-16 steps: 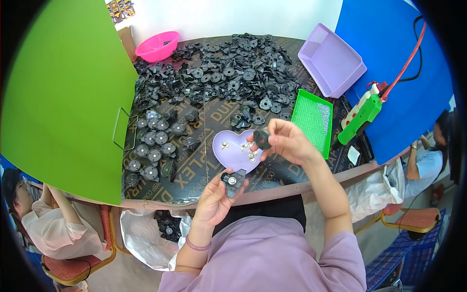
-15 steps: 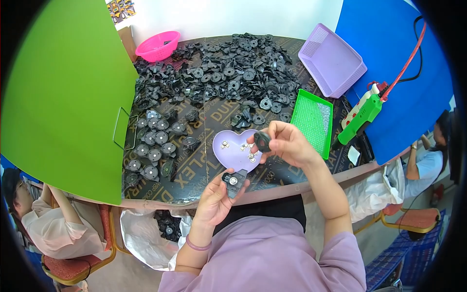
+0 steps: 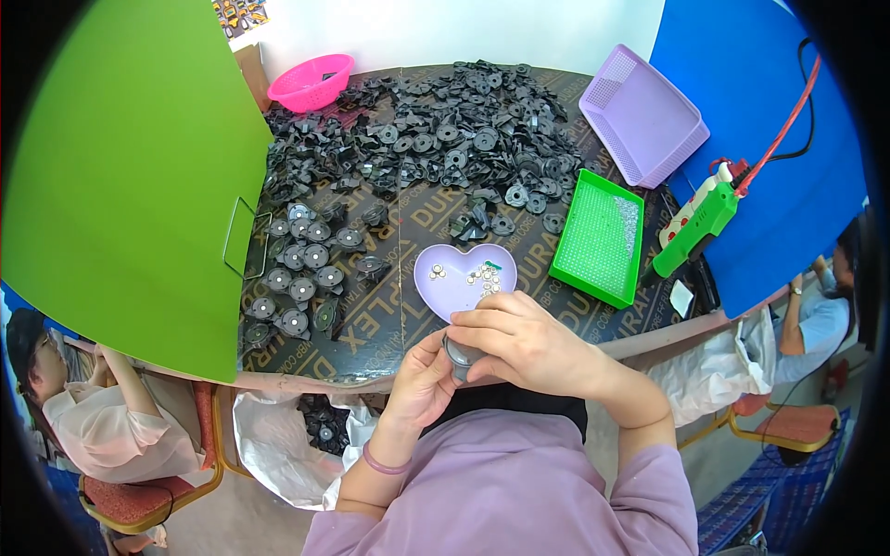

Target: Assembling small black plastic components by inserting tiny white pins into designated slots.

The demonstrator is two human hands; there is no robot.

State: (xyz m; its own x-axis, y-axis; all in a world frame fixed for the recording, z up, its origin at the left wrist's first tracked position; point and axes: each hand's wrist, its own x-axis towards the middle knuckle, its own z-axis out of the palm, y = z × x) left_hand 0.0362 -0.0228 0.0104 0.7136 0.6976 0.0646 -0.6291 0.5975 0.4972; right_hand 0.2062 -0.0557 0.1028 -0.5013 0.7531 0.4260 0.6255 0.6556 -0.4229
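Close to my body, in front of the table edge, both hands meet around a black plastic part (image 3: 459,356). My left hand (image 3: 419,382) grips it from the left, fingers closed. My right hand (image 3: 524,345) presses over its top with bent fingers, hiding much of it; the round black disc last seen in that hand does not show apart from the part. Just beyond my hands lies a lilac heart-shaped bowl (image 3: 434,295) with several small round metal pieces (image 3: 438,271) and a small green item (image 3: 493,266) in it.
Loose black parts (image 3: 426,139) are heaped at the back; assembled ones (image 3: 301,257) sit at left. A green tray (image 3: 561,264), lilac basket (image 3: 640,139), pink basket (image 3: 311,88) and green electric screwdriver (image 3: 695,227) surround them. Green (image 3: 139,185) and blue (image 3: 769,167) panels flank the table.
My right hand has come down and left from above the bowl, bringing the round black disc onto the part in my left hand. The bowl is now less covered.
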